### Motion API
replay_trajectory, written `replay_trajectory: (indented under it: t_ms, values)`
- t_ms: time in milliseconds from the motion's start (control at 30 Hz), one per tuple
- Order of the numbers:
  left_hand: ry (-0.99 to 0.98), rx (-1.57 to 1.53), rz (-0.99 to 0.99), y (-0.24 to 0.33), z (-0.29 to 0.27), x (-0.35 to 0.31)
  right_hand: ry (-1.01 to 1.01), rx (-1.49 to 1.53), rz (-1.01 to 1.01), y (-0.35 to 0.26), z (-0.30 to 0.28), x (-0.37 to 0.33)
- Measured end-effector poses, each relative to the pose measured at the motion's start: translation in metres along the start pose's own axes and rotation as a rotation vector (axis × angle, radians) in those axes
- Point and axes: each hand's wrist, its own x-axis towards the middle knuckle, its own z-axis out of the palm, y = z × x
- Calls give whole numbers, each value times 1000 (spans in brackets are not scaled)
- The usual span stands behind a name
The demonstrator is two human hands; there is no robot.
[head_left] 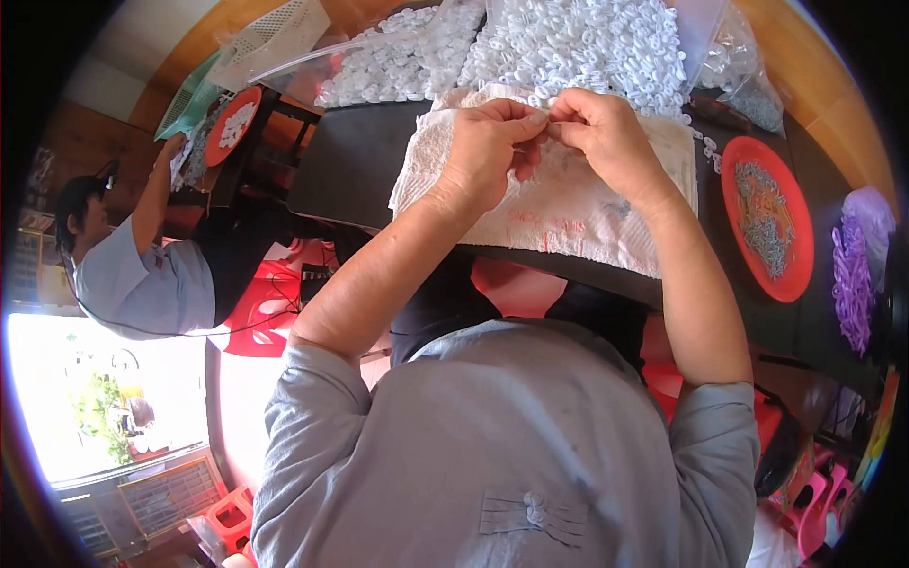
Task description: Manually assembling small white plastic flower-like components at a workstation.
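Observation:
My left hand (492, 144) and my right hand (603, 135) meet above a white towel (578, 213) on the dark table, with thumbs and fingertips pinched together. Whatever sits between the fingertips is too small and covered to make out. Just beyond my fingers lies a big heap of small white plastic ring-like pieces (578, 47), spilling onto the towel's far edge. To the right, a red oval plate (807, 237) holds many small thin silvery and orange-brown pieces.
A few white pieces (708, 147) lie beside the plate. Clear plastic bags (748, 76) stand at the back right, purple strips (852, 284) at the far right. On the left, another person (142, 275) reaches toward a green basket (185, 104) near a red plate (248, 106).

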Motion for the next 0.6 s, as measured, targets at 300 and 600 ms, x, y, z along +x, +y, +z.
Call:
replay_trajectory:
  t_ms: [300,600]
  values:
    - [19,50,-22,4,-5,-5,-32,204,68,-2,-6,1]
    - [-5,301,74,13,-6,-6,-14,-35,-2,-1,-5,2]
